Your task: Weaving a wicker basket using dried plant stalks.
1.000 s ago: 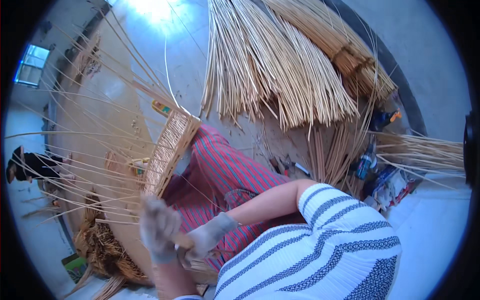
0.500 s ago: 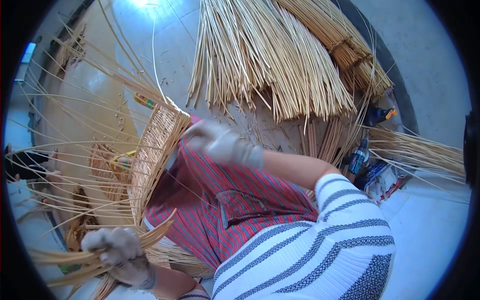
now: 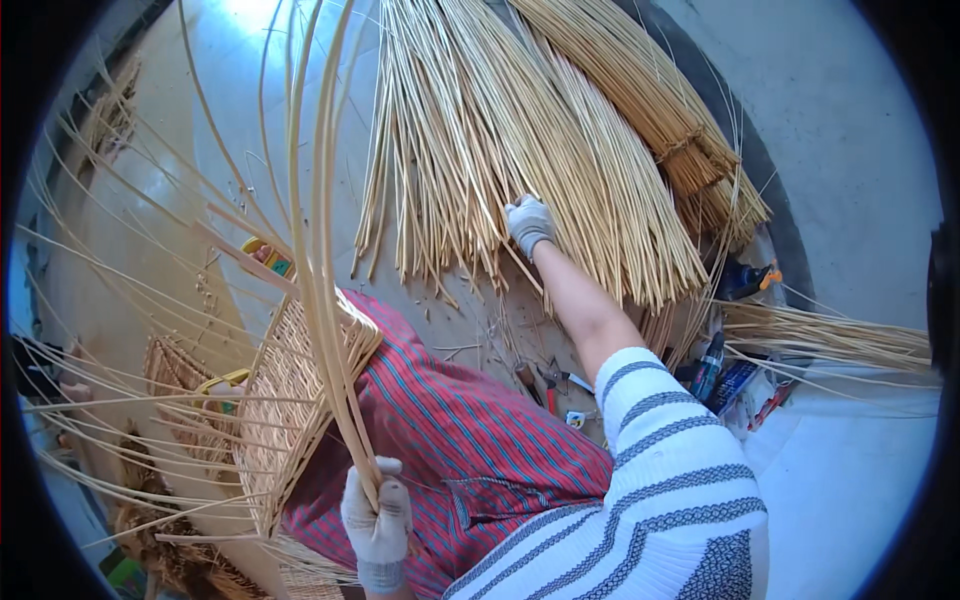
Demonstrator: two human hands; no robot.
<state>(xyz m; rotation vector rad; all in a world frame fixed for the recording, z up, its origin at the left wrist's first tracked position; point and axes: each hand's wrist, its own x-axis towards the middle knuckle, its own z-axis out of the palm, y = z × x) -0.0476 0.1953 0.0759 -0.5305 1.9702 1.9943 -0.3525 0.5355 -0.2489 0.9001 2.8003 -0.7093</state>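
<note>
My gloved left hand (image 3: 378, 515) is closed around a few long wicker rods (image 3: 325, 270), which rise from it past the basket's right side to the upper edge. My gloved right hand (image 3: 530, 225) reaches forward onto the large spread pile of wicker rods (image 3: 480, 130). Its fingers are curled at the surface of the pile, over rods there; how many they grip cannot be made out. A partly woven wicker basket (image 3: 285, 385) leans on its side against my red striped apron (image 3: 470, 410). Long loose stakes fan out from it to the left.
Beyond the basket lie a woven piece (image 3: 180, 375) and a yellow-handled item (image 3: 222, 385). Pliers (image 3: 549, 385) and a tape measure (image 3: 575, 419) lie on the floor. A power drill (image 3: 748, 280) and another rod bundle (image 3: 820, 330) are at right. Another person's hand (image 3: 75, 380) shows far left.
My right hand has gone from the basket's corner forward to the rod pile. My left hand has come inward, and the rods in it have swung from lying sideways to upright.
</note>
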